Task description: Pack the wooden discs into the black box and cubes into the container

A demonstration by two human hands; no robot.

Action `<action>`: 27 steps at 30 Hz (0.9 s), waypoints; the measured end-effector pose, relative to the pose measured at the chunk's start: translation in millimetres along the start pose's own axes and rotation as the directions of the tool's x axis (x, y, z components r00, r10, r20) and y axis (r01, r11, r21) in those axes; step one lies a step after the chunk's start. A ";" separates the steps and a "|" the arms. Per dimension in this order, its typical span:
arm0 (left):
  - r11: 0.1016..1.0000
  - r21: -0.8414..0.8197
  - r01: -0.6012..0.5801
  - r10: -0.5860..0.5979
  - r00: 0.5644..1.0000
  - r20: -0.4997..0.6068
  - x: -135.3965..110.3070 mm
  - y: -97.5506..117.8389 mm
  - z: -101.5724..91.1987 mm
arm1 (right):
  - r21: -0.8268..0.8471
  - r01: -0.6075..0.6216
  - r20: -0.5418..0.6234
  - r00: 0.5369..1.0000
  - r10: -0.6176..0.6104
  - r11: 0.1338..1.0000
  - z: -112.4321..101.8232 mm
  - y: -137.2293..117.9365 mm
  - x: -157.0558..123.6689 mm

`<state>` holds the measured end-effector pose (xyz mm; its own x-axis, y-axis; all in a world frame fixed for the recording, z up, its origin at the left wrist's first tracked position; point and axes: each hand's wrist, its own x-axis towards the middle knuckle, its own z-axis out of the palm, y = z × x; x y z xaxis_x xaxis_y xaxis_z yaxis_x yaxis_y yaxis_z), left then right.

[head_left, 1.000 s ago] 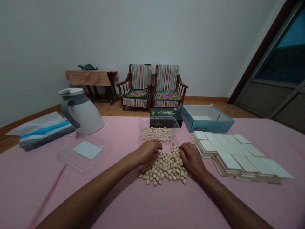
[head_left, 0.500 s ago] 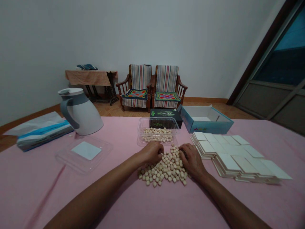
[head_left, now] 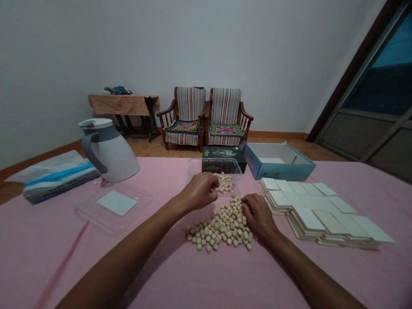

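Note:
A pile of small pale wooden cubes (head_left: 222, 227) lies on the pink tablecloth (head_left: 206, 274) in front of me. My left hand (head_left: 199, 189) is lifted over the near edge of a clear plastic tray (head_left: 193, 169) that holds more cubes; its fingers are curled closed, and what they hold is hidden. My right hand (head_left: 260, 214) rests on the right side of the pile with its fingers bent among the cubes.
Stacks of pale square tiles (head_left: 315, 206) are spread at the right. Behind stand an open blue box (head_left: 278, 161) and a black box (head_left: 223, 155). At the left are a white jug (head_left: 107, 150), a clear lid (head_left: 114, 206) and a blue-white packet (head_left: 58, 176).
My left hand has risen from the left side of the pile and moved forward over the clear tray. My right hand has stayed on the pile.

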<state>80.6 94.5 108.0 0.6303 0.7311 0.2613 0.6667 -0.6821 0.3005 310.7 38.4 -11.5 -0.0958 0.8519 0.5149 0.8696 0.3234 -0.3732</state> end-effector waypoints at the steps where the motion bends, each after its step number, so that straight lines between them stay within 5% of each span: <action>1: 1.000 0.004 0.009 -0.008 0.998 -0.058 2.5 -2.4 -7.1 | 0.000 0.003 -0.002 1.000 -0.003 1.000 0.0 0.1 0.0; 6: 0.999 -0.021 0.042 -0.046 0.948 -0.314 2.1 -13.5 -14.3 | -0.002 0.012 -0.008 1.000 -0.012 1.000 -0.9 -1.0 0.0; 10: 0.996 -0.076 -0.045 0.045 0.999 -0.009 -14.1 -13.7 6.6 | 0.005 0.000 0.006 1.000 0.000 1.000 -1.6 -2.1 -0.3; 14: 0.998 -0.059 -0.033 0.049 0.953 0.298 -27.7 -12.2 34.0 | 0.007 -0.009 -0.002 1.000 0.009 1.000 -1.3 -2.2 -0.6; 19: 0.997 -0.075 0.017 0.006 0.954 0.300 -30.3 -11.7 51.2 | 0.009 0.006 -0.007 1.000 -0.005 1.000 -0.9 -1.7 -0.6; 27: 0.996 -0.074 0.059 -0.030 0.941 0.338 -25.5 -14.5 48.8 | 0.012 0.007 0.001 1.000 -0.007 1.000 1.6 2.1 -1.6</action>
<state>74.3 85.0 52.2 0.7072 0.7032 -0.0738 0.6714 -0.6351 0.3819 311.9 38.4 -14.4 -0.1023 0.8500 0.5167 0.8631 0.3341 -0.3787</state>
